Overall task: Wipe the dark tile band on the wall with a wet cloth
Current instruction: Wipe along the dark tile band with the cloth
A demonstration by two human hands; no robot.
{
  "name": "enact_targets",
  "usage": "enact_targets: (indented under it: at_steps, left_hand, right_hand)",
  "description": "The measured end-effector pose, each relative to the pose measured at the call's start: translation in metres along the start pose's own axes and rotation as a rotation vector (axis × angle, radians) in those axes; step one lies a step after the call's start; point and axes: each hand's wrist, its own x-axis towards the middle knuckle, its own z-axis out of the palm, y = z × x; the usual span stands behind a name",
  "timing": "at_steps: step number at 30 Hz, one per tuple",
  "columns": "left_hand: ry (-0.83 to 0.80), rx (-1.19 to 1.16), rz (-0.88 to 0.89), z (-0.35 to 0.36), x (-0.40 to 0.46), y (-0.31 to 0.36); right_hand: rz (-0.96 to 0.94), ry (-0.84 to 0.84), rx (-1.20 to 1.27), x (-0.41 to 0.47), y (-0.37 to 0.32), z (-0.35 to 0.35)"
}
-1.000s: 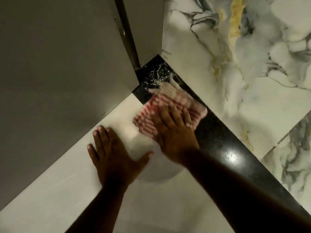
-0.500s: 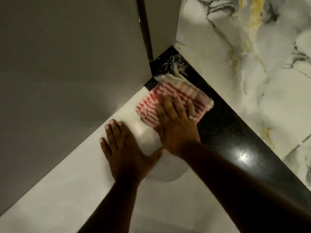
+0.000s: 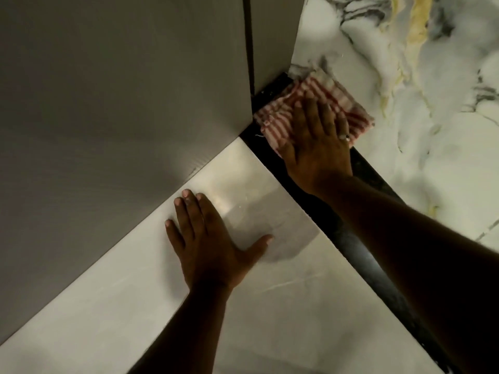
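Observation:
A red-and-white striped cloth lies flat on the dark tile band, at the band's far end where it meets a grey panel. My right hand presses flat on the cloth with fingers spread; a ring shows on one finger. The cloth's far edge laps onto the marble tile. My left hand rests flat and empty on the pale tile beside the band, fingers apart. My right forearm hides part of the band lower right.
A grey panel with a dark vertical seam fills the left and top. White marble tile with grey and yellow veins lies right of the band. Pale glossy tile spreads below my left hand.
My right hand has slid the cloth along the dark band toward the grey panel's corner, covering the speckled end. The left hand stays flat on the pale tile.

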Motion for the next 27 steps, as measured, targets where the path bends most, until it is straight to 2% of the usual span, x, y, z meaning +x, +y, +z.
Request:
enact_targets:
  at_steps: [4,8,12,14,17,18,23,27]
  left_hand:
    - [0.016,-0.006,0.004,-0.001,0.001,-0.001]
    - [0.035,-0.002,0.015,0.0,0.001,-0.001]
    - [0.042,0.014,-0.002,0.002,0.003,0.0]
    - [0.031,0.023,0.001,0.003,0.001,0.001]
    - [0.035,0.023,0.007,0.004,0.0,-0.001]
    - [0.033,0.02,0.01,0.004,0.001,0.0]
    - [0.029,0.014,-0.007,0.002,0.001,0.002]
    - [0.034,0.014,-0.006,0.002,0.001,0.0]
  right_hand:
    - [-0.077,-0.061,-0.041,-0.019,-0.021,0.007]
    - [-0.283,-0.055,-0.141,0.021,-0.019,-0.005]
    - [-0.356,-0.051,-0.112,0.034,-0.015,-0.008]
    - [-0.266,-0.02,-0.067,0.034,-0.007,-0.013]
    - [0.078,-0.031,0.039,0.036,0.027,-0.021]
    - [0.101,-0.028,0.044,0.027,0.036,-0.023]
    - [-0.144,-0.099,-0.088,-0.037,-0.005,0.001]
    - [-0.273,-0.093,-0.104,0.024,-0.016,-0.011]
